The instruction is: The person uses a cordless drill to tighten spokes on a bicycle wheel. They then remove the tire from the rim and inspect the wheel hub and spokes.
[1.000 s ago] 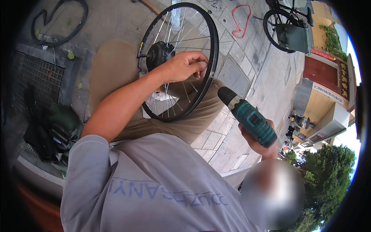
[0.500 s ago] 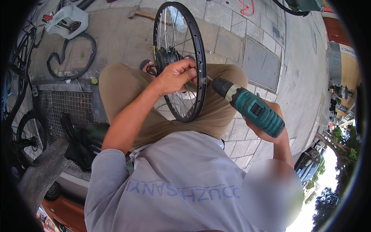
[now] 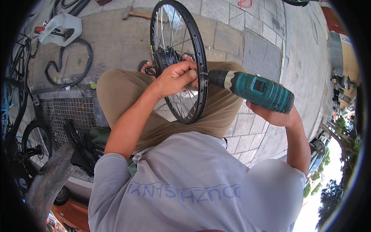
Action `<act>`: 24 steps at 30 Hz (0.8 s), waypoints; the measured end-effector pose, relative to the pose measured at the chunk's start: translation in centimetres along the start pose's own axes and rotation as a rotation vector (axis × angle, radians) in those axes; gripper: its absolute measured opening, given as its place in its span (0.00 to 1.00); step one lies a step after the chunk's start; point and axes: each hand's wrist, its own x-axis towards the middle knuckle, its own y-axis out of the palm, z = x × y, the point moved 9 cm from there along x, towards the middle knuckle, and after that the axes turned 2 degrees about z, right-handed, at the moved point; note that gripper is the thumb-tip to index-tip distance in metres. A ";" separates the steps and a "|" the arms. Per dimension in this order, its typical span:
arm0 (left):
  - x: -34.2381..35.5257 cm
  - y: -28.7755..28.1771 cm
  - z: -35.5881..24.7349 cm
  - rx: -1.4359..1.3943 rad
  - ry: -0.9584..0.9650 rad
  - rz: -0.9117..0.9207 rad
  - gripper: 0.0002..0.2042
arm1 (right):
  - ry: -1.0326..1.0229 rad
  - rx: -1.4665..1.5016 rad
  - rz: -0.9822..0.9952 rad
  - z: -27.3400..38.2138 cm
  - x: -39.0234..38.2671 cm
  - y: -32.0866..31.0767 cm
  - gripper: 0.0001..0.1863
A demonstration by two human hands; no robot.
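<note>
While left hand pinches one wheel, right hand clasped around one drill, one hammer beyond

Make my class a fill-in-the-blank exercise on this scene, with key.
The right grip holds a teal power tool, a ____.
This tool points to the ____ of the picture.
The left grip is at the black rim of a spoked ____.
On the paving lies a wooden-handled ____.
Key: drill; left; wheel; hammer.
</note>
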 end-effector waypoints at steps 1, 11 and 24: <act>0.1 0.2 -0.2 -0.003 -0.020 -0.003 0.10 | 0.130 0.022 0.006 0.0 0.2 -0.2 0.10; 0.6 1.0 -0.3 -0.078 -0.043 0.094 0.10 | 0.122 -0.337 0.181 2.3 1.8 -1.6 0.13; 0.4 0.2 -0.4 -0.002 -0.083 0.150 0.09 | -0.008 -0.701 0.191 3.2 0.9 -0.3 0.07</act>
